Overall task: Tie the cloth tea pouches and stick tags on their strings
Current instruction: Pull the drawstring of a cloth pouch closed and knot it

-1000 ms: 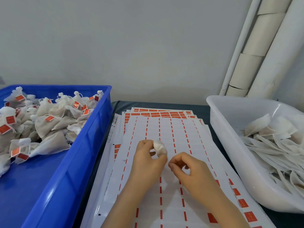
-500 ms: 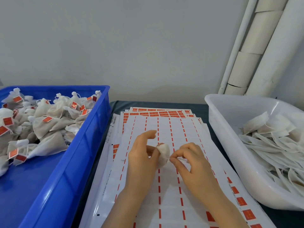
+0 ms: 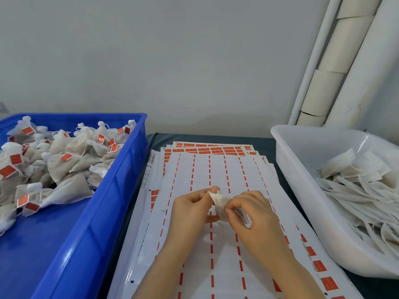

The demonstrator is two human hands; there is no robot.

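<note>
1. Far left, the bin (image 3: 133,147), blue, piled with tied pouches (image 3: 62,167), red tags showing on many of them.
2. Left hand (image 3: 190,212): thumb and forefinger pinched on the top of the pouch (image 3: 219,200), the other fingers curled beneath it.
3. That pouch is up between both hands, just above the sheets (image 3: 216,169). It looks feather-light, soft and limp, easily crushed. I'd say the gathered neck is the place to hold, with the body left alone. Its string is too fine for me to make out.
4. Right hand (image 3: 257,219): fingertips nipped tight on the pouch's right side, knuckles bent.
5. Underneath, a fanned stack of sticker sheets, mostly peeled; red labels remain along the far edge and lower right. A dark table (image 3: 265,143) shows around them.
6. On the right, a white tub (image 3: 302,201) holding flat pouches (image 3: 362,190), untied and loosely heaped.
7. Behind it, pale pipes (image 3: 349,72) lean in the corner against a plain grey wall (image 3: 172,61).
</note>
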